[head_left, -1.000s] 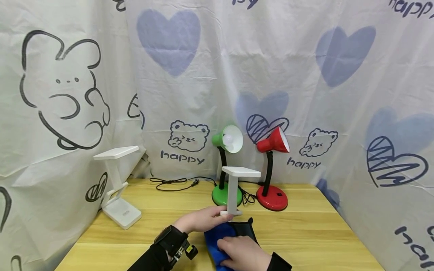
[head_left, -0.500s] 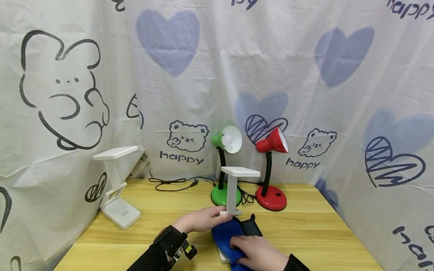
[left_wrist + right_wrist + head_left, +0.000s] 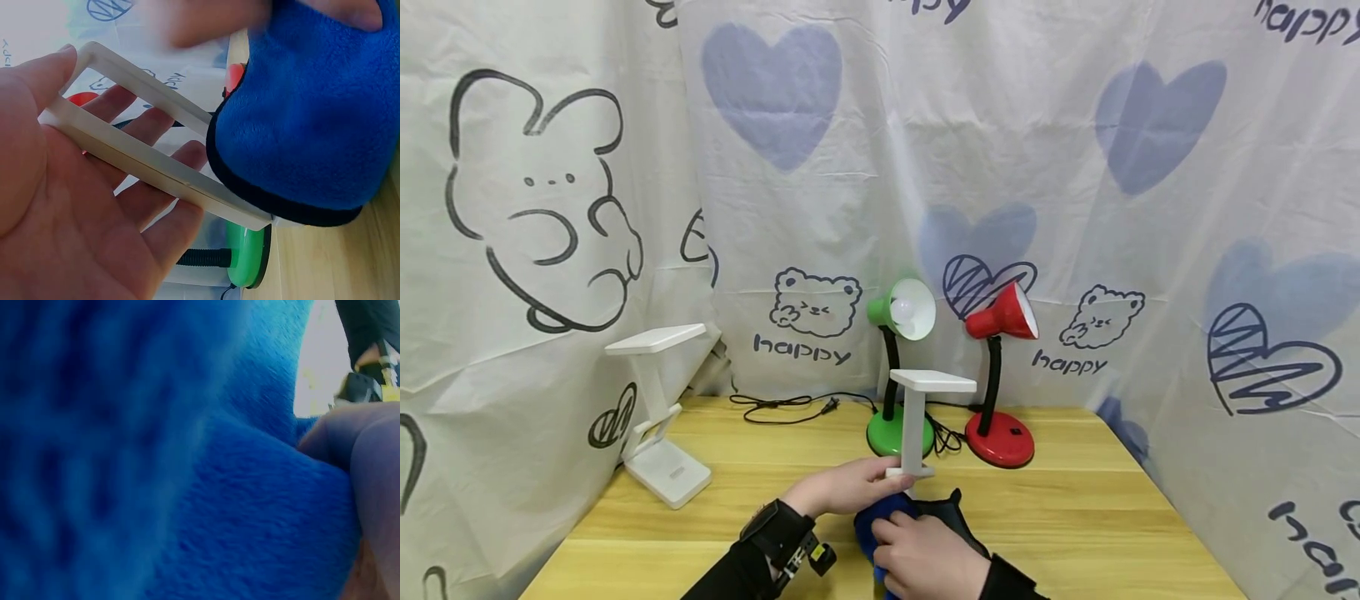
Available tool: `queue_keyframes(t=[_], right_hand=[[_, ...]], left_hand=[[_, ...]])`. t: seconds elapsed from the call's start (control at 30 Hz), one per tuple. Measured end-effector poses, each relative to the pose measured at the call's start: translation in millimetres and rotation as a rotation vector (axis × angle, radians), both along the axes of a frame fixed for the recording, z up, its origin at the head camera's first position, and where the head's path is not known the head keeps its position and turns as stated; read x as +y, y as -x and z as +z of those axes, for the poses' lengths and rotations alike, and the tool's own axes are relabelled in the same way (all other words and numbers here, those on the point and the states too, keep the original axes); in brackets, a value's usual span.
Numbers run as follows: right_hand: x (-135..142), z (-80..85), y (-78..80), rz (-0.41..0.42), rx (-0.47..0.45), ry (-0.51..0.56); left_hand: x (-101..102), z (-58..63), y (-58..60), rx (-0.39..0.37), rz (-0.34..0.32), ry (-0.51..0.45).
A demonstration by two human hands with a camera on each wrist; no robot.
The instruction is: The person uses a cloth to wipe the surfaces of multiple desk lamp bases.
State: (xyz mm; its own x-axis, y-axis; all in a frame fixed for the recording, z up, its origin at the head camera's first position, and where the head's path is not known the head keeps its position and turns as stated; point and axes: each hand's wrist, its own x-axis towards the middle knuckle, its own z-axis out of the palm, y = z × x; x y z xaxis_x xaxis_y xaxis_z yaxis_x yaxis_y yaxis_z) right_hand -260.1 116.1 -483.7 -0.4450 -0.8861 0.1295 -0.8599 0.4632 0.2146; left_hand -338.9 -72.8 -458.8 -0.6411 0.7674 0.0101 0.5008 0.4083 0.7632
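Observation:
A white desk lamp (image 3: 914, 425) stands near the front middle of the table. My left hand (image 3: 842, 487) grips the lamp low on its stem; in the left wrist view the thumb and fingers lie around a white open frame (image 3: 134, 147) of the lamp. Fluffy blue cloth (image 3: 306, 119) with a black edge covers the lamp's base, which is hidden. My right hand (image 3: 928, 557) holds this cloth with curled fingers and presses it over the base. Close up in the right wrist view, the blue cloth (image 3: 262, 506) fills most of the picture.
Behind the lamp stand a green lamp (image 3: 901, 432) and a red lamp (image 3: 1000, 439) with black necks. A second white lamp (image 3: 668, 471) stands at the left. Black cables (image 3: 782, 403) lie along the table's back edge, before a printed curtain (image 3: 865, 200).
My right hand has moved right with the cloth, briefly baring a corner of the lamp's base, then back left over it. The left hand keeps its hold on the lamp.

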Motion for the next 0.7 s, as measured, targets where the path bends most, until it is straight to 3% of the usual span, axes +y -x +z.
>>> queue_keyframes(t=[0.37,0.47,0.7], right_hand=[[-26,-3.0,16.4,-0.118,0.326,-0.011],[-32,-5.2,20.0,-0.164,0.308,-0.016],[-45,-8.6,26.4,-0.272,0.152,-0.069]], left_hand=[[-1,1.5,-1.2,0.015,-0.012,-0.019],[-1,1.3,-0.1,0.018,-0.020,-0.014],[-1,0.5,2.9,-0.010,-0.048,-0.029]])
